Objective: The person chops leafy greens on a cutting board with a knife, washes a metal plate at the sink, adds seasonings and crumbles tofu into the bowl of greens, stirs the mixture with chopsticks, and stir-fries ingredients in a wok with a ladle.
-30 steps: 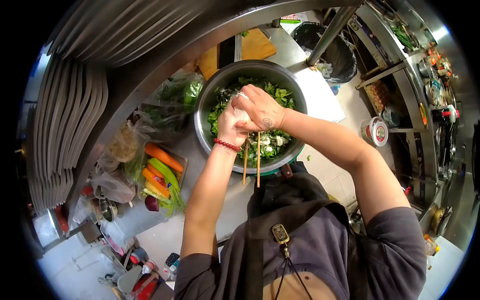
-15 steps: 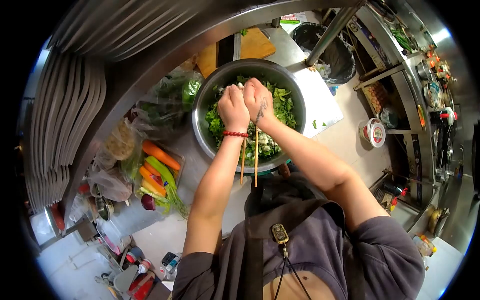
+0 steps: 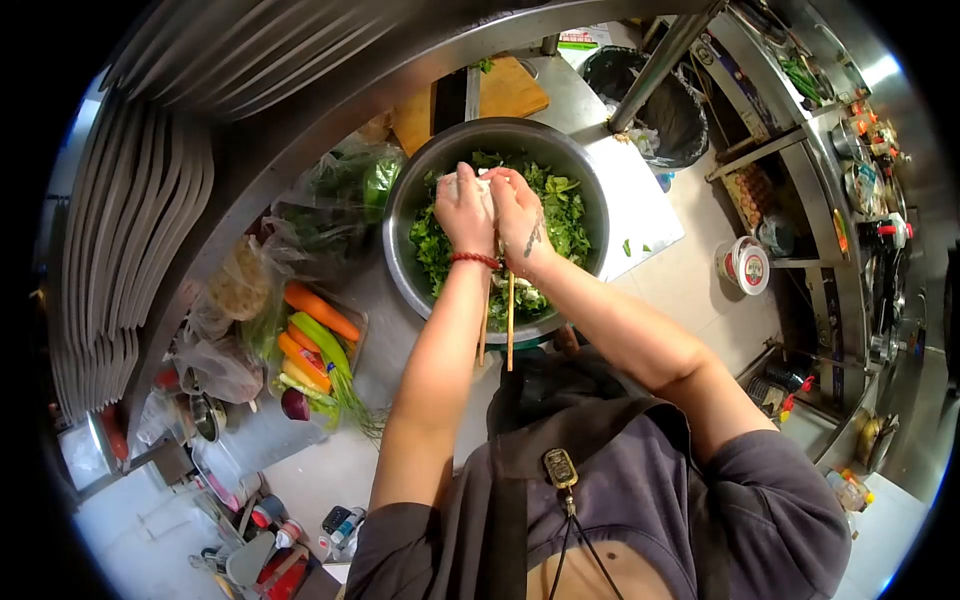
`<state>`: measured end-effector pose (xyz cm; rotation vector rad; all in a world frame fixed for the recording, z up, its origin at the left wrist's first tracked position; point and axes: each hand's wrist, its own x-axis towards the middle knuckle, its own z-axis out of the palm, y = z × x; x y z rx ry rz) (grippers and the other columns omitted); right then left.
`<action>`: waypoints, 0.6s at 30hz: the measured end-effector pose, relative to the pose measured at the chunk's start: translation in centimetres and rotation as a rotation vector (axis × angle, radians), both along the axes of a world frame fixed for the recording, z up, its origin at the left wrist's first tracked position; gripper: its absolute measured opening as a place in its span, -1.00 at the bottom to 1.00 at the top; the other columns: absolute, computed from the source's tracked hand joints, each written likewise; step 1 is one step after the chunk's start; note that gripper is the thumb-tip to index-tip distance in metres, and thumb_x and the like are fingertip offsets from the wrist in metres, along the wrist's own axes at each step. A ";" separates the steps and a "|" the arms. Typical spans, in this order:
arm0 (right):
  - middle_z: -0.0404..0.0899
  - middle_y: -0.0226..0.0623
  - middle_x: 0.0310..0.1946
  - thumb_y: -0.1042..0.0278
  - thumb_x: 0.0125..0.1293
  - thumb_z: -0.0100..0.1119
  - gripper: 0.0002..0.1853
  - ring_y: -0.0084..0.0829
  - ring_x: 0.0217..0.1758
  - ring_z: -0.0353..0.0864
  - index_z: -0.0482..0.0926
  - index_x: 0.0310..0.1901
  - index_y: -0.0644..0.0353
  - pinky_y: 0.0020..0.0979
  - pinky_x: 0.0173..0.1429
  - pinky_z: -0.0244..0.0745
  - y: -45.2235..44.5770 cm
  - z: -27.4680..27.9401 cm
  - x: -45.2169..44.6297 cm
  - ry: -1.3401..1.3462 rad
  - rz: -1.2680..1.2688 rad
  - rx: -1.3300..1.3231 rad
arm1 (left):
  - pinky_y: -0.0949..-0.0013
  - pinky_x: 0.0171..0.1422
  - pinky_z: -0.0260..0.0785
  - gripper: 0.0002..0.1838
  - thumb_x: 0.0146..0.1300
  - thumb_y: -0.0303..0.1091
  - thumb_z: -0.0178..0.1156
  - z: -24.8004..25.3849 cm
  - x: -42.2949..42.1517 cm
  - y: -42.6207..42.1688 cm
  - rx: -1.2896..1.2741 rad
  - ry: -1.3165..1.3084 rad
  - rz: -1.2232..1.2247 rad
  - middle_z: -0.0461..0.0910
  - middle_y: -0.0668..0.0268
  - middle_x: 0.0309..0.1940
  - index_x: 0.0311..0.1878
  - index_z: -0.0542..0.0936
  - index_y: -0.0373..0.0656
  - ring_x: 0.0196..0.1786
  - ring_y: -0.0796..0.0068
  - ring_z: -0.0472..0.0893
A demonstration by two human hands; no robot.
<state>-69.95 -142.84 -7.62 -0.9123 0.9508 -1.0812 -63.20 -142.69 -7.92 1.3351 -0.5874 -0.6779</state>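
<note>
My left hand (image 3: 465, 212), with a red bead bracelet at the wrist, is pressed against my right hand (image 3: 518, 218) over a large metal bowl (image 3: 397, 205). Both hands are closed and cupped together around a white clump (image 3: 486, 185), partly hidden by the fingers; its kind is unclear. Chopped leafy greens (image 3: 568, 215) fill the bowl, with pale white bits among them near my right wrist. A pair of wooden chopsticks (image 3: 510, 325) leans over the bowl's near rim, under my wrists, their other ends hidden.
Behind the bowl, a cleaver (image 3: 458, 102) lies on a wooden cutting board (image 3: 515, 90). Carrots (image 3: 322, 310), green peppers and other vegetables sit at the left beside bagged greens (image 3: 345, 190). A lined bin (image 3: 690, 120) stands at the back right, and a white tub (image 3: 745, 266) on the floor.
My hands have shifted slightly and opened a little at the top, so more of the white clump shows between them. The bowl and chopsticks are almost where they were.
</note>
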 end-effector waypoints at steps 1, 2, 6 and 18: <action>0.47 -0.11 -0.12 0.28 0.34 -0.10 -0.73 -0.27 -0.04 0.44 0.45 -0.10 0.29 -0.35 0.09 0.32 0.3 0.0 0.0 0.000 0.000 -0.003 | 0.43 -0.34 0.35 -0.66 0.33 -0.14 0.06 -0.1 0.4 -0.3 0.005 0.150 -0.034 0.53 0.30 -0.45 -0.35 0.48 -0.28 -0.44 0.53 0.48; 0.46 -0.07 -0.11 0.29 0.32 -0.06 -0.74 -0.21 -0.02 0.43 0.45 -0.09 0.29 -0.33 0.10 0.31 0.9 0.0 0.0 0.186 -0.081 -0.254 | 0.44 -0.37 0.34 -0.65 0.34 -0.14 0.04 -0.3 0.4 -0.3 0.050 0.208 -0.012 0.53 0.30 -0.45 -0.36 0.49 -0.28 -0.45 0.53 0.48; 0.45 -0.01 -0.10 0.33 0.25 0.05 -0.76 -0.11 -0.01 0.44 0.45 -0.12 0.29 -0.27 0.05 0.33 1.1 0.7 -0.3 0.441 -0.161 -0.568 | 0.46 -0.34 0.35 -0.62 0.37 -0.14 -0.02 0.3 -0.3 0.7 0.126 0.393 -0.063 0.53 0.30 -0.43 -0.35 0.52 -0.31 -0.41 0.53 0.50; 0.60 -0.17 -0.47 0.27 0.16 0.20 -0.73 -0.44 -0.44 0.51 0.58 -0.31 0.36 -0.36 -0.27 0.43 -2.8 1.7 0.4 0.163 -0.117 0.158 | 0.31 -0.22 0.34 -0.63 0.37 -0.16 -0.03 -0.1 -0.8 1.9 0.160 -0.455 -0.069 0.58 0.09 -0.44 -0.24 0.52 -0.36 -0.36 0.35 0.53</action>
